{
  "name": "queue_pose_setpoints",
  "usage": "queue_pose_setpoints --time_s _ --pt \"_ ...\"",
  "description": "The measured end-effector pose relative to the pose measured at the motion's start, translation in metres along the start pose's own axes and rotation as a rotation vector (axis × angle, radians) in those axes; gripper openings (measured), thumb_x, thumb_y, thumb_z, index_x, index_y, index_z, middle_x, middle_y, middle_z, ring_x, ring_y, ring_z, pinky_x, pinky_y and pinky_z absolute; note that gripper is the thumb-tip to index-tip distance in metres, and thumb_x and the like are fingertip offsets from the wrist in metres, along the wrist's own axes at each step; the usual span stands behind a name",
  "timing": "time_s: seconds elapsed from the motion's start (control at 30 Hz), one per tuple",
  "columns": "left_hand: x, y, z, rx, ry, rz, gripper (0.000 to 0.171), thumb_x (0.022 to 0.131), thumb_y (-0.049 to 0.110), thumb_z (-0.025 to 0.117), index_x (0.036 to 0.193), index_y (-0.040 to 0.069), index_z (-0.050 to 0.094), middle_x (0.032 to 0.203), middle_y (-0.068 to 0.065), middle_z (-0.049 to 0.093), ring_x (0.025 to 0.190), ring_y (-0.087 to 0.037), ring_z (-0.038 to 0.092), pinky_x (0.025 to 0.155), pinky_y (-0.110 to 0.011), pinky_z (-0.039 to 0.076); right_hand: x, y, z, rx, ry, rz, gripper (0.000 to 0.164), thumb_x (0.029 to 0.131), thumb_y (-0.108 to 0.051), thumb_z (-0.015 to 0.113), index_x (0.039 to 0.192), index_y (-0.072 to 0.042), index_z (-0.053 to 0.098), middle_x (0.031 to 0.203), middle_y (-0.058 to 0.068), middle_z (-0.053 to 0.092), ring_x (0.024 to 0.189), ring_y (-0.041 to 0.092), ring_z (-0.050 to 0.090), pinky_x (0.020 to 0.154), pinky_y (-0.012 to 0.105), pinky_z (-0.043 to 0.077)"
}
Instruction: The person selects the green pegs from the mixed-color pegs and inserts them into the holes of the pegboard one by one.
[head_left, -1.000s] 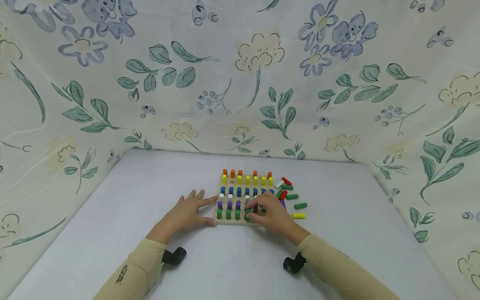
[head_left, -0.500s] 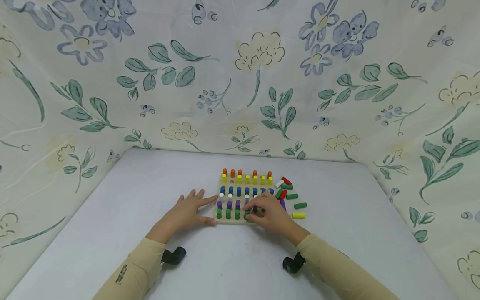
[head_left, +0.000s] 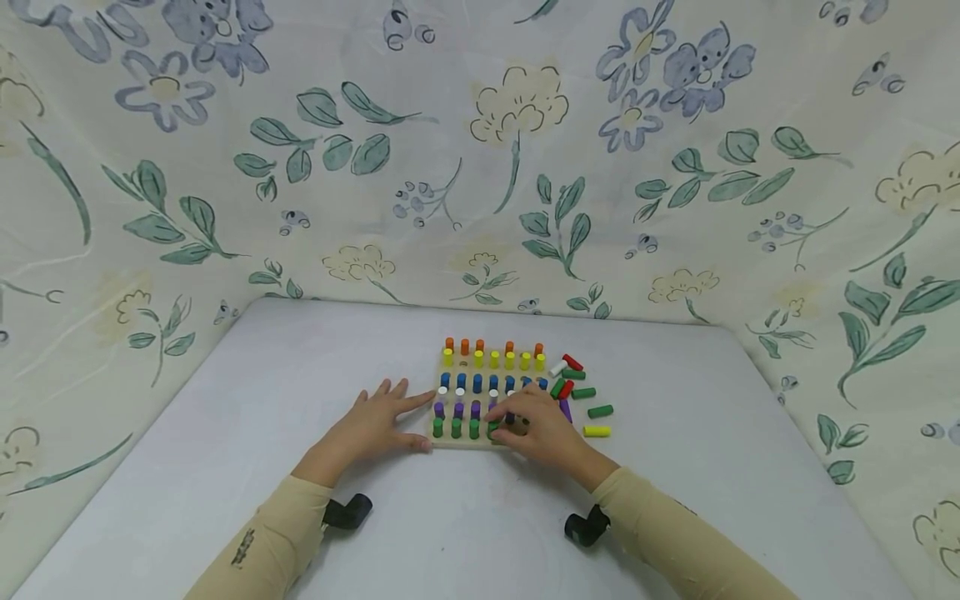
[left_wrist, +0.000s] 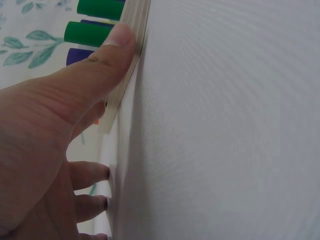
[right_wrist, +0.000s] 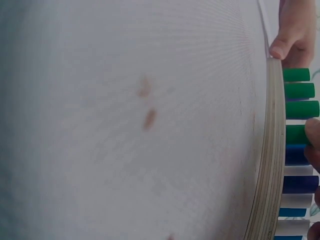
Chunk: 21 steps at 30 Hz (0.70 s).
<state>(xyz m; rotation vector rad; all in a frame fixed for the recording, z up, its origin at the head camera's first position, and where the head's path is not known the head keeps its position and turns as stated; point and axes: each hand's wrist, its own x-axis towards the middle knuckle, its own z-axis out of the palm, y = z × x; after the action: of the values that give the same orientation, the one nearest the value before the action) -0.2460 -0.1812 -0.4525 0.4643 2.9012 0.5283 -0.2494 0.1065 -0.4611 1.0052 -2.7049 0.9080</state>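
A wooden pegboard [head_left: 465,446] on the white table carries upright pegs in rows of orange, yellow, blue, white, purple and green. My right hand [head_left: 543,427] is over its front right part, thumb and fingers pinching a green peg [right_wrist: 296,134] that stands in the front row. To the left of that peg stand several green pegs [head_left: 456,428]. My left hand [head_left: 373,423] lies spread at the board's left side, its thumb pressing the edge near the front corner and the index finger touching further back. The right hand covers part of the board's right side.
Loose pegs lie right of the board: a yellow peg [head_left: 597,432], a purple peg [head_left: 566,410], a white peg [head_left: 558,367], a red peg [head_left: 573,362] and several green ones, such as this green peg [head_left: 600,411]. A floral cloth [head_left: 480,167] hangs behind the table.
Very little differs. The right hand keeps its pinch on the green peg with only a slight shift of the fingers, and the left hand stays in place.
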Motion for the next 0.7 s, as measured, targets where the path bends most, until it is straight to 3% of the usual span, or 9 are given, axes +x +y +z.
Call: queue_pose_setpoints --time_s 0.7 --pt "-0.0002 0.0008 0.0001 0.002 0.005 0.0 0.086 0.066 0.069 0.064 0.14 0.033 0.041 0.149 -0.022 0.024 0.137 -0.047 0.01 0.107 -0.064 0.006 -0.0037 0.0016 -0.003 -0.002 0.018 0.025 0.019 0.083 -0.031 0.07 0.102 -0.033 0.067 0.092 -0.025 0.059 0.088 0.008 0.045 0.07 0.024 0.041"
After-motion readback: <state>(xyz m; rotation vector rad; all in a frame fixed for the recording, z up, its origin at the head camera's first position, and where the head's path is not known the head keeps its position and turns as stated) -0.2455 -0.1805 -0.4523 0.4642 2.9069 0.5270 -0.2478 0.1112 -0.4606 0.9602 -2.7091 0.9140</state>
